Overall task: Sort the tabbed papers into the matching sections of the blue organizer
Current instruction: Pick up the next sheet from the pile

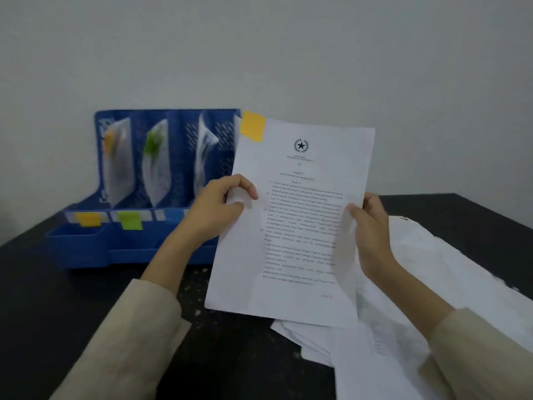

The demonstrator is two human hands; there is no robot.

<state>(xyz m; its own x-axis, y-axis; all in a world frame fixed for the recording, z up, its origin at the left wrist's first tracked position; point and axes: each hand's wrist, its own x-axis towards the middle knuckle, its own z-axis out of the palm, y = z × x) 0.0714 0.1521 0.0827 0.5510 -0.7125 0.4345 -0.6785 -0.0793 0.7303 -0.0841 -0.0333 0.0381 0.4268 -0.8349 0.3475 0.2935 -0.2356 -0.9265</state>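
Both hands are holding one printed sheet (291,226) upright above the counter (57,298). The left hand (219,206) is gripping the sheet's left edge, with its thumb curled over the printed face and the other fingers behind the paper. The right hand (372,226) is pinching the sheet's right edge, thumb on the front and fingers wrapped round the back. A yellow tab (253,125) is sticking to the sheet's top left corner, above the left hand.

The blue organizer (138,249) is standing on the counter beyond and to the left of the left hand, against the wall (259,47). The held sheet is covering its right end. Three of its upright sections are showing papers:
- The section farthest from the left hand is holding papers with an orange-yellow tab (109,138).
- The next section is holding papers with a green tab (153,144).
- The section nearest the left hand is holding papers (204,151) whose tab colour cannot be made out.

On the organizer's front rail, a yellow label (88,219) and a green label (131,220) are sitting below the first two sections.

A loose pile of papers (432,284) is lying on the counter beneath and beyond the right hand. Beige sleeves (129,342) are covering both forearms.
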